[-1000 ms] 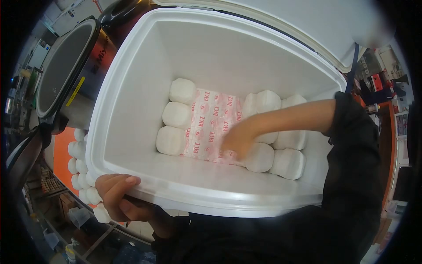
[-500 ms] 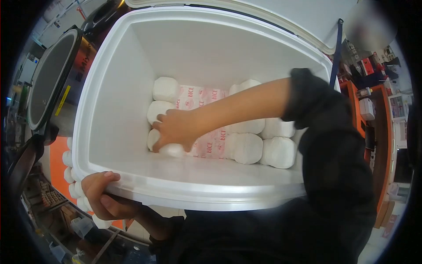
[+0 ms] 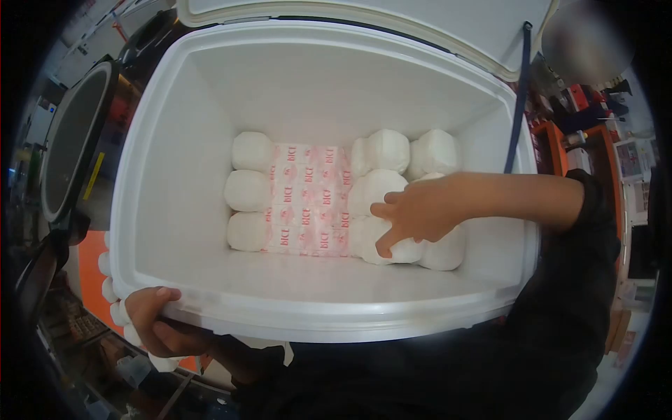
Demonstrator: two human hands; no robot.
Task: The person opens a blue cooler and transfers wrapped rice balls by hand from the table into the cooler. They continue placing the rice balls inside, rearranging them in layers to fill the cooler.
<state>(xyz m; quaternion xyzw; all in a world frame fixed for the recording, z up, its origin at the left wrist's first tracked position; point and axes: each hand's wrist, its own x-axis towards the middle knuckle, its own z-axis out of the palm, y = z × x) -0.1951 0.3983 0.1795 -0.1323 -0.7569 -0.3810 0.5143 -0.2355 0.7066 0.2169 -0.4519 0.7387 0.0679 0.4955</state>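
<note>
A large white cooler box (image 3: 336,283) stands open before me. My left hand (image 3: 157,318) grips its near rim at the left corner, thumb on top. Inside, my right hand (image 3: 428,210) reaches over the group at the right, fingers apart. Beneath or against its fingers is a white, rounded block that looks like a trimmed young coconut (image 3: 378,241); contact is hard to judge. Several similar pieces lie around it, including a back one (image 3: 388,150). Three more, among them a middle one (image 3: 247,190), line the left wall. A pink-printed ice-pack sheet (image 3: 308,199) covers the floor between.
The raised lid (image 3: 364,15) leans back behind the box, with a dark strap (image 3: 519,98) at the right. At the left is another open container with a round dark lid (image 3: 78,140). More white pieces (image 3: 112,288) sit on an orange surface (image 3: 91,262) outside the box.
My right hand has moved from the left row across to the right-hand group, uncovering the left pieces and more of the printed sheet. My left hand stays on the rim.
</note>
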